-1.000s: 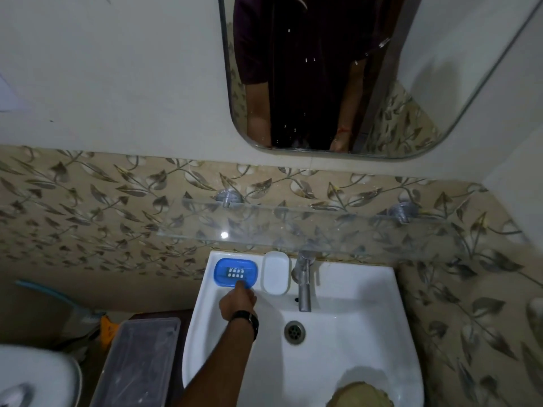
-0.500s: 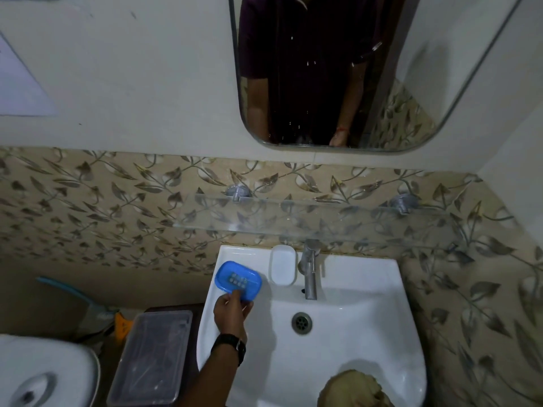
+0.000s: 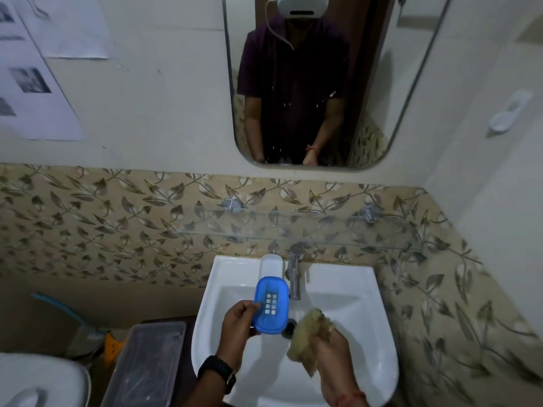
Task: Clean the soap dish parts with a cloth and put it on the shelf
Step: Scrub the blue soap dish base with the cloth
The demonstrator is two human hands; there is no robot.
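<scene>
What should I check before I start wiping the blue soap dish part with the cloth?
1. Blue soap dish part gripped by left hand: ok.
2. Cloth held in right hand: ok.
3. Cloth touching the blue part: not ok, just beside it.
4. Work held over the sink: ok.
5. White soap dish part resting on the sink's back edge: ok.
6. Glass shelf free for placing: ok.
7. Cloth damp: cannot tell.
</scene>
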